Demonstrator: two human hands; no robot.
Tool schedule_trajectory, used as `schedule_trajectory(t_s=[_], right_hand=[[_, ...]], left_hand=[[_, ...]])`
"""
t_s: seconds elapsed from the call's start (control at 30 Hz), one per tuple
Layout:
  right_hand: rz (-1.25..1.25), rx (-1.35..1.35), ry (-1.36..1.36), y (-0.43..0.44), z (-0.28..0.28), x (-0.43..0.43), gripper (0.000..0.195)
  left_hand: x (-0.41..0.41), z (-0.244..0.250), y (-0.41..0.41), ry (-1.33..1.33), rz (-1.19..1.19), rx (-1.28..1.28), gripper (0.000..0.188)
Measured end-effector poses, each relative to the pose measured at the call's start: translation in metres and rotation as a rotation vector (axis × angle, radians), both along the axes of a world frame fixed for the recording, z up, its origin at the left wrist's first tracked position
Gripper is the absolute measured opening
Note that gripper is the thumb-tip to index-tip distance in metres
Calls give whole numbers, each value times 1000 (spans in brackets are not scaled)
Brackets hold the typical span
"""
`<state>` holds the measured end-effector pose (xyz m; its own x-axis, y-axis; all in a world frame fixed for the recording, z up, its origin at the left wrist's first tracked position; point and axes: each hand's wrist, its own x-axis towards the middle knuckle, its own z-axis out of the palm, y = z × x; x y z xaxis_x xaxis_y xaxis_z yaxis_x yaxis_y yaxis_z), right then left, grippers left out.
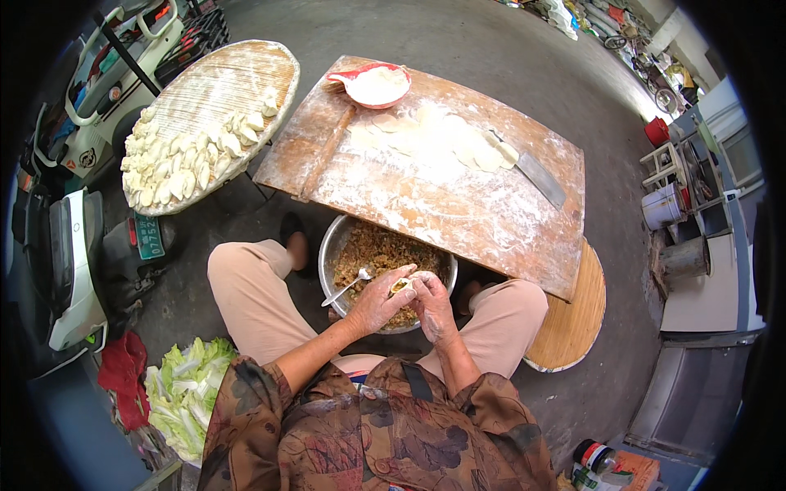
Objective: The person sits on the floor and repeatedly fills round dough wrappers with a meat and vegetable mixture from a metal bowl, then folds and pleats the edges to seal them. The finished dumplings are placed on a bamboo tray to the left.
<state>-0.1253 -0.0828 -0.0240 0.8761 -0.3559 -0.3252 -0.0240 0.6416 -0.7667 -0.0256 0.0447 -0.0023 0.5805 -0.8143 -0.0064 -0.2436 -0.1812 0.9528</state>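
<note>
Above a metal basin (327, 270) of chopped filling (374, 248), my left hand (377, 304) and my right hand (435, 304) hold a partly folded dumpling (400, 285) between their fingertips, filling showing in its opening. A metal spoon (349, 287) rests in the basin beside my left hand. Beyond the basin, a floured wooden board (381, 190) carries round dough wrappers (430, 132), a cleaver (540, 180) with a piece of dough by its handle, a rolling pin (328, 152) and a red scoop (399, 98) of flour. Folded dumplings (184, 162) cover the near part of a round woven tray (233, 73).
Cabbage leaves (187, 393) lie at the lower left near a red cloth (124, 374). A parked scooter (80, 264) stands at the left. Another round woven tray (571, 319) sits partly under the board's right corner. Shelving with a white bucket (663, 205) is farther right.
</note>
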Motion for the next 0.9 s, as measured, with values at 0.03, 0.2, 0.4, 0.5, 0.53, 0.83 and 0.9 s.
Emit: schedule_trajectory(t_s=[0.03, 0.2, 0.4, 0.5, 0.53, 0.83, 0.9], right_hand=[[-12, 13, -11, 1, 1, 1, 22], [-92, 90, -91, -1, 5, 1, 24], [-21, -32, -21, -3, -5, 2, 23], [-23, 10, -43, -3, -4, 2, 23], [-36, 15, -53, -4, -2, 1, 23], [-36, 39, -71, -3, 4, 1, 25], [-29, 54, -92, -3, 4, 1, 26]], left_hand=[[0, 0, 1, -34, 13, -10, 54], [-3, 17, 11, -468, 188, -137, 36], [-3, 20, 12, -786, 116, 19, 26], [0, 17, 13, -689, 144, -83, 26], [1, 17, 12, -627, 159, -141, 27], [0, 21, 13, -643, 119, -40, 34], [3, 22, 14, -523, 149, -128, 40]])
